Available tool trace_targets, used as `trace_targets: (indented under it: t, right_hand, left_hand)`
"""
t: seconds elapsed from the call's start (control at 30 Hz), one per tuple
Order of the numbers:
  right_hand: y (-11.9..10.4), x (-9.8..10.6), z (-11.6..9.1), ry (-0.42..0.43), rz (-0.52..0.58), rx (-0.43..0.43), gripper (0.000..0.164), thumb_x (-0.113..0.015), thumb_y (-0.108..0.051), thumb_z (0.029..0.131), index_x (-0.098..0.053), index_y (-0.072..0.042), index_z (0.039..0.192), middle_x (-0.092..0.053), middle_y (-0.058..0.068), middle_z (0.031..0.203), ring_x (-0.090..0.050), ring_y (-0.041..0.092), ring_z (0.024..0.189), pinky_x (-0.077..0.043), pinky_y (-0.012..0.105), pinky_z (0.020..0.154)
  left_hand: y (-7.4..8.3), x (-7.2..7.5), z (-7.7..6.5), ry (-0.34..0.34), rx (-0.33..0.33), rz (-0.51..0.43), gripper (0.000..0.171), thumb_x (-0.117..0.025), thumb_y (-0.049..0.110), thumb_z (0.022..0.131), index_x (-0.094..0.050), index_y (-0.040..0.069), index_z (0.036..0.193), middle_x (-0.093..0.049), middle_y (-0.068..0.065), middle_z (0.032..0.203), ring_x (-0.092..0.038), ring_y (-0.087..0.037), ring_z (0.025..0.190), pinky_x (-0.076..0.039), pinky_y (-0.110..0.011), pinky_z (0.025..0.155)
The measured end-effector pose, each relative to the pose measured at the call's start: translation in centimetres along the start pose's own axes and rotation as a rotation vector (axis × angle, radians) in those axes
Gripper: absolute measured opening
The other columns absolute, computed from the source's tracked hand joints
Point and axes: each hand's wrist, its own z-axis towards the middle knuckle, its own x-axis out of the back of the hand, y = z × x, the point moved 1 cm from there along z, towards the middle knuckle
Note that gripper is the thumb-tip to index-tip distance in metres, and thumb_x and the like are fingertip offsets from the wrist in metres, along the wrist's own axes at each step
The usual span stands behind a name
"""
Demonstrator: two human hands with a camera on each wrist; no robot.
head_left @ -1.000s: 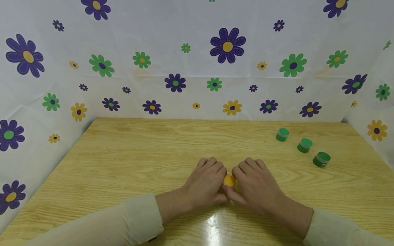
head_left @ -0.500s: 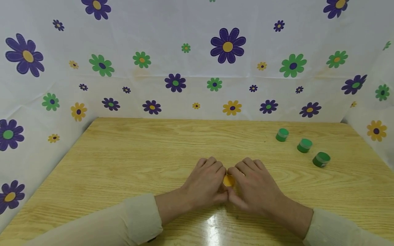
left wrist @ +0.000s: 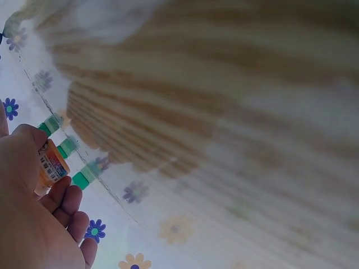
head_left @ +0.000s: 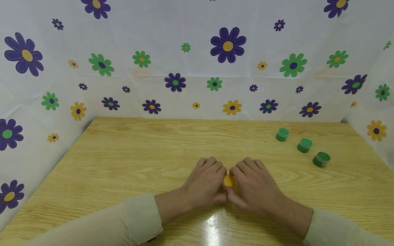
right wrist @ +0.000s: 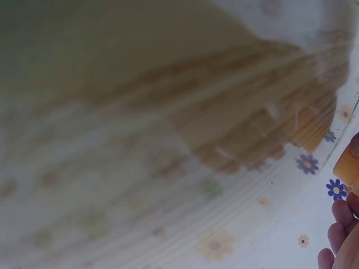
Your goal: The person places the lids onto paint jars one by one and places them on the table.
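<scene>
A small jar [head_left: 229,180] with an orange top sits between both hands, near the front middle of the table. From the left side my left hand [head_left: 204,182] grips it, and a printed label shows on the orange jar [left wrist: 53,165] in the left wrist view. On the other side my right hand [head_left: 257,184] holds it with curled fingers, its thumb at the near edge of the top. Part of the orange jar [right wrist: 346,168] enters the right wrist view at the right edge. Most of the jar's side is hidden by the hands in the head view.
Three green jars stand in a slanting row at the right: a far one [head_left: 282,135], a middle one [head_left: 304,146] and a near one [head_left: 321,159]. Behind the wooden table [head_left: 138,150] hangs a white flower-print cloth [head_left: 191,65], which also flanks both sides.
The right hand's fingers and thumb shift slightly around the orange jar, first leftward, then a little back. The left hand stays nearly still, and the green jars have not moved.
</scene>
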Motion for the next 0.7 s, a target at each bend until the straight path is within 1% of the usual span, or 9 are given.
trace_targets:
  t: [0.17, 0.37, 0.57, 0.7]
  right_hand:
    - [0.01, -0.04, -0.02, 0.000, 0.001, -0.008, 0.032, -0.057, -0.045, 0.085, -0.063, -0.013, 0.088, -0.062, 0.000, 0.089, -0.055, 0.021, 0.087, -0.044, 0.037, 0.079]
    - [0.01, -0.02, -0.02, 0.005, 0.002, -0.011, 0.031, -0.058, -0.045, 0.085, -0.061, -0.014, 0.084, -0.062, 0.000, 0.087, -0.054, 0.021, 0.086, -0.044, 0.037, 0.078]
    - [0.04, -0.03, -0.04, 0.005, -0.006, -0.018, 0.033, -0.058, -0.047, 0.085, -0.056, -0.015, 0.079, -0.059, 0.000, 0.083, -0.052, 0.020, 0.083, -0.043, 0.037, 0.077]
    - [0.10, -0.11, -0.09, 0.017, -0.014, -0.005, 0.035, -0.056, -0.049, 0.086, -0.053, -0.016, 0.076, -0.058, 0.000, 0.080, -0.051, 0.020, 0.081, -0.043, 0.037, 0.076]
  left_hand:
    - [0.04, 0.10, 0.02, -0.030, 0.004, -0.001, 0.041, -0.071, 0.056, 0.080, -0.060, 0.018, 0.086, -0.063, 0.008, 0.093, -0.048, -0.013, 0.090, -0.038, -0.029, 0.083]
    - [0.06, 0.16, 0.03, -0.041, 0.005, 0.000, 0.039, -0.072, 0.055, 0.080, -0.061, 0.018, 0.087, -0.063, 0.008, 0.094, -0.049, -0.013, 0.091, -0.038, -0.029, 0.083]
    - [0.08, 0.17, 0.06, -0.042, 0.006, -0.003, 0.038, -0.072, 0.053, 0.080, -0.060, 0.018, 0.087, -0.061, 0.008, 0.091, -0.048, -0.012, 0.090, -0.038, -0.028, 0.081]
    - [0.07, 0.12, 0.08, -0.044, 0.002, 0.000, 0.038, -0.072, 0.054, 0.080, -0.060, 0.018, 0.086, -0.060, 0.008, 0.088, -0.047, -0.012, 0.089, -0.037, -0.028, 0.080]
